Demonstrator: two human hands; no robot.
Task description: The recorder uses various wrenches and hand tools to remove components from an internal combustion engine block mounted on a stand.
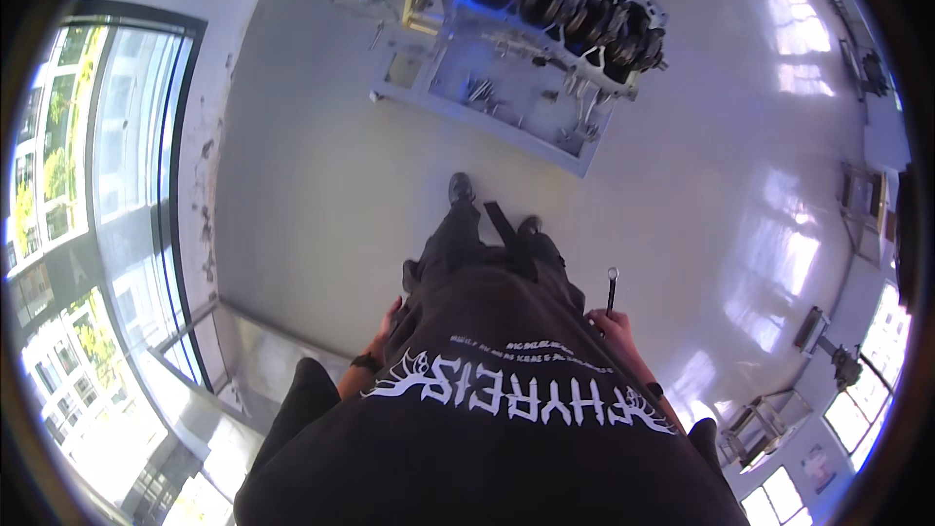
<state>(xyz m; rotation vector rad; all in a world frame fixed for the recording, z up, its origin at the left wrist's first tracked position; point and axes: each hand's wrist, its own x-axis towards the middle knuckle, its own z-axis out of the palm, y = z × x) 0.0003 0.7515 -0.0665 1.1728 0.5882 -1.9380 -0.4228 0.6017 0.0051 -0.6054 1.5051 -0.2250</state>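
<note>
My right hand (pixel 612 329) hangs beside my right hip, its fingers closed around the handle of a ring wrench (pixel 612 290). The metal ring end of this tool points up and away from me. On the other side, my left hand (pixel 388 319) is down against the dark clothing at my hip; most of its fingers are hidden there. Ahead of my feet an engine block (pixel 555 10) with dark rounded parts along its top sits on a light-coloured metal stand (pixel 487 115). Both hands are well apart from it.
Loose metal parts (pixel 482 91) lie in the stand's tray. A wall with large windows (pixel 136 166) runs along the left, with a metal-framed bench (pixel 263 336) below it. More metal racks (pixel 765 429) stand along the right side.
</note>
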